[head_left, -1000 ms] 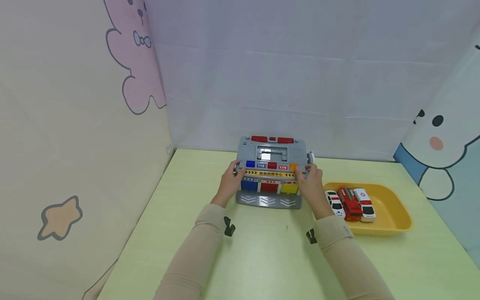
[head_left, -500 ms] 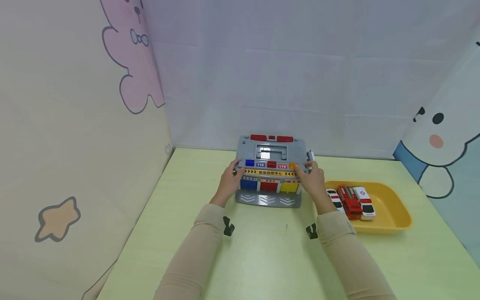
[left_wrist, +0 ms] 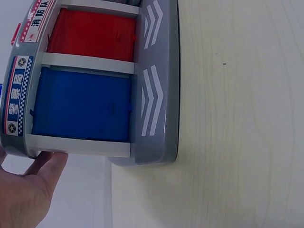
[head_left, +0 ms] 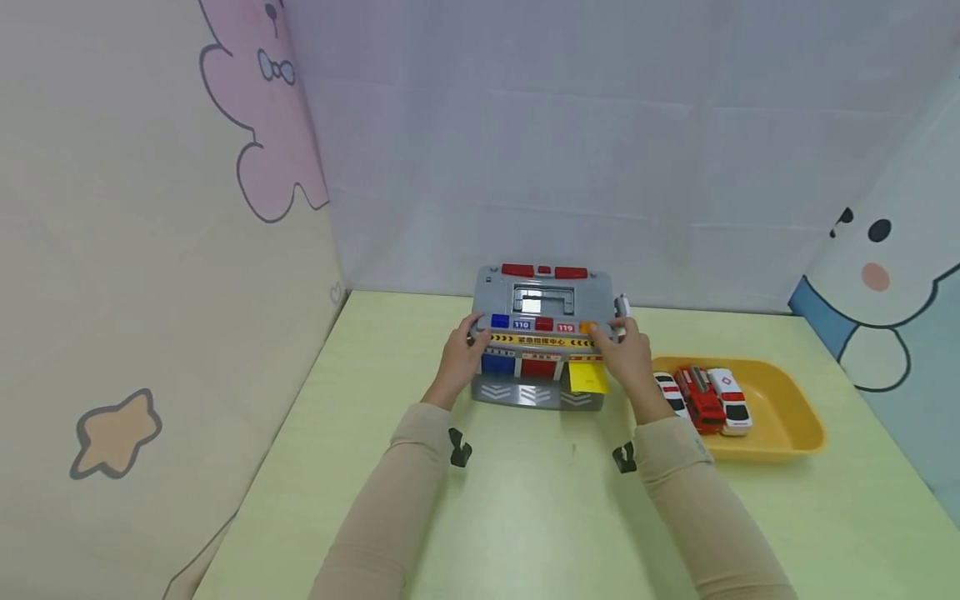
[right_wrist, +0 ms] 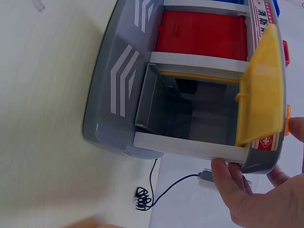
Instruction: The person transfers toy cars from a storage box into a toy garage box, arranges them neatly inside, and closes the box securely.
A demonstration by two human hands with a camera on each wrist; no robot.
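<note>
A grey toy garage (head_left: 489,292) stands on the table, with a blue door (left_wrist: 80,104) and a red door (left_wrist: 95,35), both down. Its yellow door (right_wrist: 261,85) is swung up, baring a dark bay (right_wrist: 199,109) with nothing inside. My left hand (head_left: 457,360) grips the garage's left end, thumb on top and fingers around the side. At the right end, my right hand (head_left: 628,358) holds on with its fingers against the side wall, while the thumb presses the orange button (right_wrist: 288,118) on the roof edge.
Right of the garage, a yellow tray (head_left: 787,417) holds a police car (head_left: 670,392), a red fire truck (head_left: 701,400) and a white ambulance (head_left: 730,400). A grey-white handset (right_wrist: 206,178) on a coiled cord hangs at the garage's right side. A fabric-covered wall (head_left: 480,167) rises behind.
The yellow door has swung from down to up and outward. Both hands keep their places on the garage, and the head view has tilted slightly.
</note>
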